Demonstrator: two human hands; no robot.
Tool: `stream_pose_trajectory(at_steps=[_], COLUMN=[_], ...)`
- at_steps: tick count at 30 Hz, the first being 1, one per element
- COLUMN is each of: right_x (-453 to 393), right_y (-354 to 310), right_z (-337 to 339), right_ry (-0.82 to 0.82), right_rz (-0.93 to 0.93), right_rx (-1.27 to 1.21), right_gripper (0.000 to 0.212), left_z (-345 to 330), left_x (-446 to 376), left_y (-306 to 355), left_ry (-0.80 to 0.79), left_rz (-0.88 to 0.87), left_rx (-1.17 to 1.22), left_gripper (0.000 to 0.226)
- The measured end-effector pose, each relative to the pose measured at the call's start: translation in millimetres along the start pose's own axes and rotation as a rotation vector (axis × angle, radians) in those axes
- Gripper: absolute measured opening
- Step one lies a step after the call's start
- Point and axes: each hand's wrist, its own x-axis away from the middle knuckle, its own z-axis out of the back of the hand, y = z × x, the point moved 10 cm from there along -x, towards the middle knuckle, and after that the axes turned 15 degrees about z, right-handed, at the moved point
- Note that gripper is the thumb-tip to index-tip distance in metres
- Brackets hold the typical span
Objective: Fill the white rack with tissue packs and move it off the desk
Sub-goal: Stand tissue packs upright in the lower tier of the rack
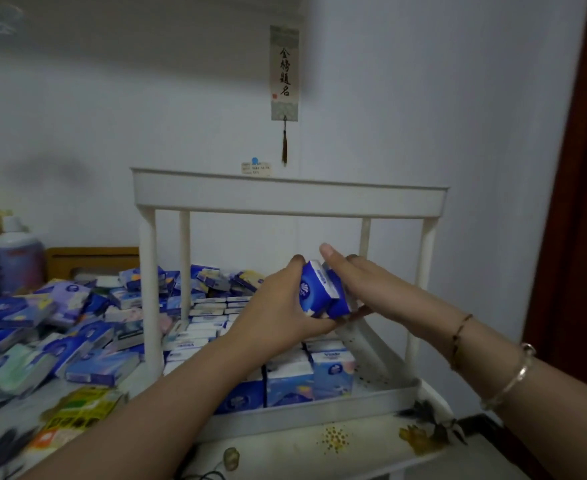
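A white two-tier rack (288, 199) stands on the desk (319, 441) in front of me. Its lower shelf holds rows of blue and white tissue packs (332, 372), standing at the front and lying flat further back. Inside the rack, above that shelf, both hands meet around a small bundle of blue tissue packs (319, 289). My left hand (278, 306) grips the bundle from the left and below. From the right, my right hand (351, 275) presses on it with fingers stretched out. The top shelf's inside is hidden from this angle.
Several loose tissue packs (43, 323) lie heaped on the desk left of the rack. A yellow-green packet (77, 410) lies near the front edge. A bottle (17, 258) stands at the far left. A wall is close behind, and a dark door frame (583, 202) is at right.
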Motion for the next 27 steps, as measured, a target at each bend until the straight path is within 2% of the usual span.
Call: stream_pose_trajectory(at_steps=[2, 4, 6, 8, 12, 13, 15, 19, 22, 25, 27], right_x=[0.0, -0.3, 1.1, 1.8, -6.9, -10.5, -18.0, -30.0, -34.7, -37.7, -41.6], right_y=[-2.8, -7.8, -3.6, 3.7, 2.6, 1.8, 8.1, 35.6, 66.3, 86.3, 94.0], right_z=[-13.6, -17.5, -15.2, -11.8, 2.4, 10.3, 24.2, 18.4, 0.1, -6.5, -13.3], right_ry=[-0.048, -0.059, -0.051, -0.045, 0.008, 0.04, 0.079, -0.043, -0.183, -0.171, -0.191], right_rz=[0.03, 0.076, 0.041, -0.021, -0.024, -0.024, -0.049, -0.154, -0.279, -0.347, -0.346], right_rx=[-0.06, -0.098, -0.137, -0.16, -0.014, 0.076, 0.283, 0.514, 0.458, 0.35, 0.366], right_gripper=[0.071, 0.049, 0.036, 0.032, 0.018, 0.023, 0.046, 0.063, 0.066, 0.06, 0.061], left_z=[-1.8, -3.9, -4.1, -3.4, -21.3, -26.4, -30.9, -42.3, -52.7, -54.1, -54.3], left_x=[-2.2, -3.1, -4.3, -7.1, -12.5, -13.2, -15.9, -14.0, -12.8, -15.4, -14.9], left_y=[-6.0, -8.6, -8.1, -8.5, -17.1, -23.0, -42.3, -86.8, -96.8, -95.9, -96.9], left_ry=[0.027, 0.043, 0.061, 0.067, -0.127, -0.179, -0.223, -0.349, -0.427, -0.431, -0.427], left_rz=[0.065, 0.107, 0.123, 0.132, 0.144, 0.157, 0.203, 0.299, 0.292, 0.295, 0.295], left_rx=[-0.014, -0.029, -0.061, -0.073, -0.003, -0.013, -0.123, -0.494, -0.571, -0.563, -0.569], left_gripper=[0.06, 0.064, 0.064, 0.062, 0.071, 0.072, 0.073, 0.064, 0.058, 0.056, 0.056])
